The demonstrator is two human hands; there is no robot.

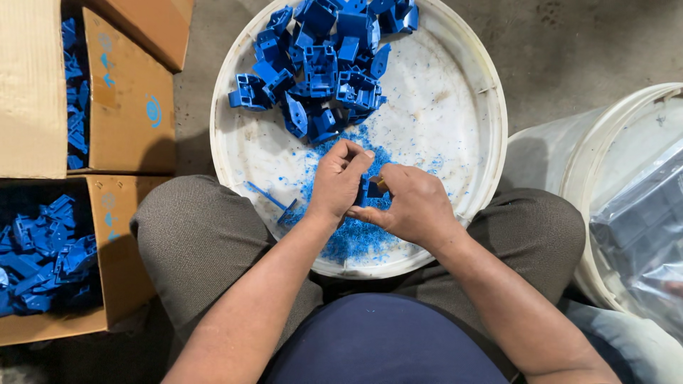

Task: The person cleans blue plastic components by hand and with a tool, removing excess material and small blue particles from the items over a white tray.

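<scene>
Small blue plastic part (371, 189) sits between both hands, over the near half of a white round tray (475, 92) resting on the person's lap. Left hand (337, 181) pinches it, grip closed on the part; right hand (413, 203) is curled, grip closed on a small brownish tool (381, 183) touching the part. Blue shavings (356, 238) lie under the hands. Pile of blue parts (320, 60) at tray's far side. 2 cardboard boxes (128, 107) of blue parts at left, white bucket (605, 142) at right.

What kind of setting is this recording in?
Likely a small plastics workshop floor: a white tub of blue moulded parts and shavings, cardboard boxes of more parts, bare concrete.
</scene>
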